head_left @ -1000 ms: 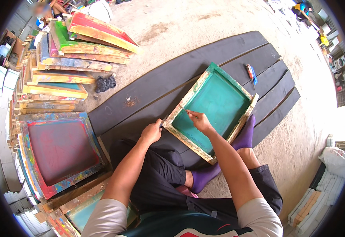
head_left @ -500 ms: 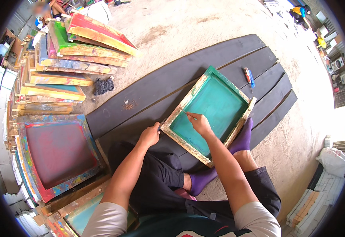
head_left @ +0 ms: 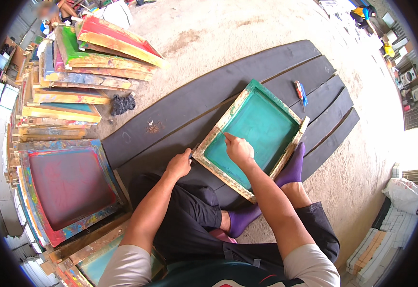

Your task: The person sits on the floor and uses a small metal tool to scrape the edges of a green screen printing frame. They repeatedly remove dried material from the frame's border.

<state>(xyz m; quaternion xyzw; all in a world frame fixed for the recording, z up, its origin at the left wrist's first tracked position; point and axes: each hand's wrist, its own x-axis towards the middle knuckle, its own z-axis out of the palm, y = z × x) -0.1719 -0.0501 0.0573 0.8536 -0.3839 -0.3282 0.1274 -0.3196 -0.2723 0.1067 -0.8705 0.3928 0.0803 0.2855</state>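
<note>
A wooden screen-printing frame [head_left: 235, 186] with a green mesh [head_left: 259, 129] lies slanted on dark boards in front of me. At its left corner my left hand [head_left: 179, 165] is closed around a small dark object, mostly hidden by the fingers; its kind cannot be told. My right hand [head_left: 240, 150] is over the mesh, near the frame's left inner edge. Its forefinger points at that edge while the other fingers are curled in. Whatever it holds, if anything, is too small or hidden to name. My sock-covered foot [head_left: 292, 165] rests against the frame's right side.
Beyond the frame, a red-handled tool and a blue one [head_left: 301, 93] lie on the dark boards [head_left: 190, 107]. Stacked printing frames [head_left: 80, 83] stand at left, with a red-and-grey one [head_left: 68, 184] nearer me. Black crumpled plastic [head_left: 123, 104] sits beside the stack. Other people are far off.
My right hand has shifted slightly left and down, and the thin stick-like thing seen at its fingertips before no longer shows clearly. My left hand stays at the frame's corner.
</note>
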